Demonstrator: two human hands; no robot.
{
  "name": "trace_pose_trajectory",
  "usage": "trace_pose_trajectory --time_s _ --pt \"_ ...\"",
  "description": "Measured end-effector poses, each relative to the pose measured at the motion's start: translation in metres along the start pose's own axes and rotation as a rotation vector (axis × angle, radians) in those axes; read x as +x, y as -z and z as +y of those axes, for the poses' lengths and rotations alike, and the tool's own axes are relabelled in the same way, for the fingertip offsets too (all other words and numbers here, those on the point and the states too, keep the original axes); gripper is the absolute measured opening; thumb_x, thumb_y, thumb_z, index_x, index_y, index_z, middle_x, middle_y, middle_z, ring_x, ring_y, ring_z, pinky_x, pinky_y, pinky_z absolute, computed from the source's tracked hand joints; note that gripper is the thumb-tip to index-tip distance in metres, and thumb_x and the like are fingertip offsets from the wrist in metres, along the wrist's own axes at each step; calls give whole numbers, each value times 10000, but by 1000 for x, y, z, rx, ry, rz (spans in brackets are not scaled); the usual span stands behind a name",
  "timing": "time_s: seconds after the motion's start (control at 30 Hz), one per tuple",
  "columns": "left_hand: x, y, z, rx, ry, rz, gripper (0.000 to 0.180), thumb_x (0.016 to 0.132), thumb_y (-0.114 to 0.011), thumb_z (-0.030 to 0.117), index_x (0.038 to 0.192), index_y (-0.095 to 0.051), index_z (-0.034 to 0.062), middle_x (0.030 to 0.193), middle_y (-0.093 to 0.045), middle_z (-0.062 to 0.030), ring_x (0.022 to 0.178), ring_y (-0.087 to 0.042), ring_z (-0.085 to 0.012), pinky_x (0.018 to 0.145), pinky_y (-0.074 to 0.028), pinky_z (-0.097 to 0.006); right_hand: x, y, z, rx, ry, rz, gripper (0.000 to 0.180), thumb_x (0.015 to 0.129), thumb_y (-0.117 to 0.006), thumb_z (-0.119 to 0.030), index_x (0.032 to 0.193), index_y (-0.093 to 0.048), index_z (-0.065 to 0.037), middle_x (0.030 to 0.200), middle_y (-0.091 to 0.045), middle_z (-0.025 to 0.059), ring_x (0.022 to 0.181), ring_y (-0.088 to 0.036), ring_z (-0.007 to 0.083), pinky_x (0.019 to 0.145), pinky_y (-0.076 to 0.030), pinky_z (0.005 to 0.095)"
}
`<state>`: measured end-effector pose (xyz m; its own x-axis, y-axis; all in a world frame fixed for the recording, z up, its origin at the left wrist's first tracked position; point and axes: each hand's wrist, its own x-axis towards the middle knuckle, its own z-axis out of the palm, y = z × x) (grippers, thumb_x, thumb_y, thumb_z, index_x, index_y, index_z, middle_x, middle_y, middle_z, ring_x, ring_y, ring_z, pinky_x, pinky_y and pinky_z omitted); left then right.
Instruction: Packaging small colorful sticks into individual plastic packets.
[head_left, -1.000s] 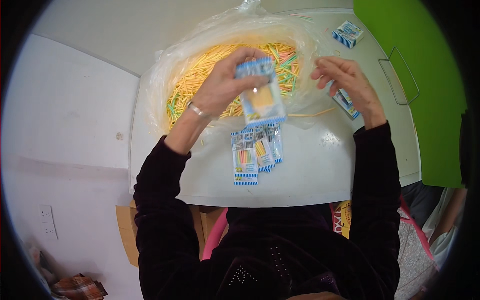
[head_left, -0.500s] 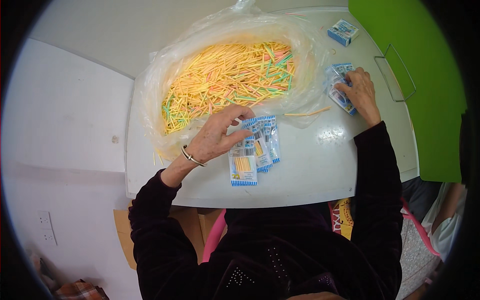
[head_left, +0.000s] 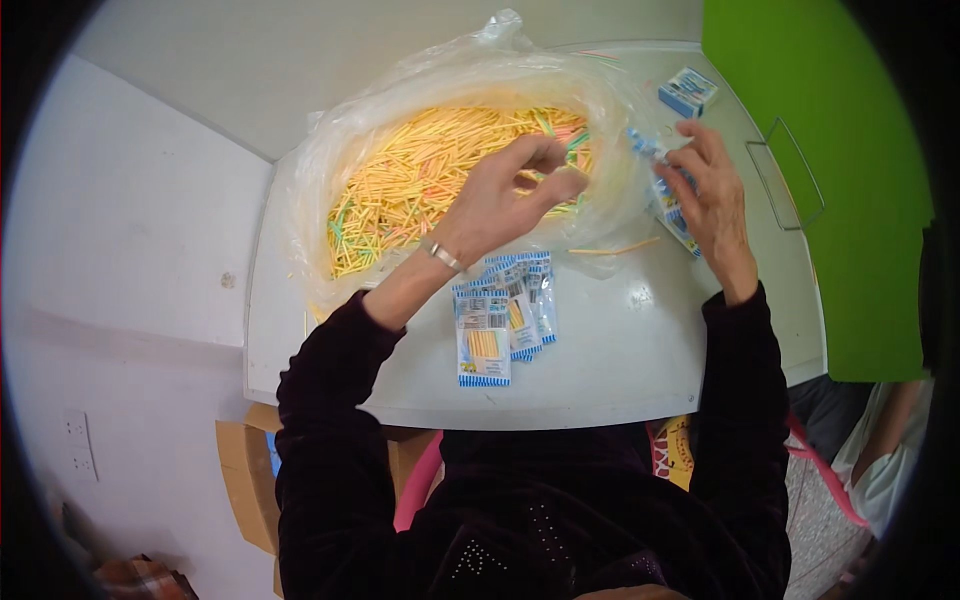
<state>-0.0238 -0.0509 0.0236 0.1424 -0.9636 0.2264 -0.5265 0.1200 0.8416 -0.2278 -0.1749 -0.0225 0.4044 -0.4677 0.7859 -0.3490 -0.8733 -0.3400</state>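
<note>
My left hand [head_left: 510, 200] hovers over the front right of a big clear plastic bag [head_left: 300, 210] of thin yellow, pink and green sticks [head_left: 420, 165]. Its thumb and fingers are curved and apart, with nothing seen between them. At the right, my right hand [head_left: 712, 195] pinches a small clear packet [head_left: 645, 143] with blue-striped ends, tilted up and blurred; the fingertips partly hide the grip. Under that hand lie more such packets [head_left: 677, 222]. A fanned group of filled packets [head_left: 483, 340] rests on the table in front of the bag, below my left forearm.
A small blue-and-white box [head_left: 688, 92] stands at the far right of the white table [head_left: 620, 370]. Loose sticks [head_left: 615, 247] lie right of the bag. A wire handle [head_left: 785, 175] is by the green panel [head_left: 860, 250]. An open cardboard box [head_left: 245, 470] sits below left.
My left hand has left the fanned packets and moved up and right over the bag. My right hand has raised a packet's end off the right-hand group, toward the left.
</note>
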Motion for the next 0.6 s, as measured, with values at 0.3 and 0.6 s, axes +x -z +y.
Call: trace_pose_trajectory --time_s 0.3,0.6 --pt "18 -6 0 -332 224 -233 260 827 -638 250 885 -644 -4 748 -598 -15 706 -525 -53 625 -424 -208 1 -10 -48 401 -18 -190 334 725 -676 2 1022 -525 -8 1044 -544 126 880 -579 263 734 -472 294" --pt "23 -3 -7 -92 -76 -100 183 783 -635 152 802 -628 -29 597 -556 -31 548 -447 -59 505 -377 -230 1 -12 -47 877 -566 -294 213 828 -625 -116 992 -551 -2 877 -594 22 781 -539 76 683 -430 224"
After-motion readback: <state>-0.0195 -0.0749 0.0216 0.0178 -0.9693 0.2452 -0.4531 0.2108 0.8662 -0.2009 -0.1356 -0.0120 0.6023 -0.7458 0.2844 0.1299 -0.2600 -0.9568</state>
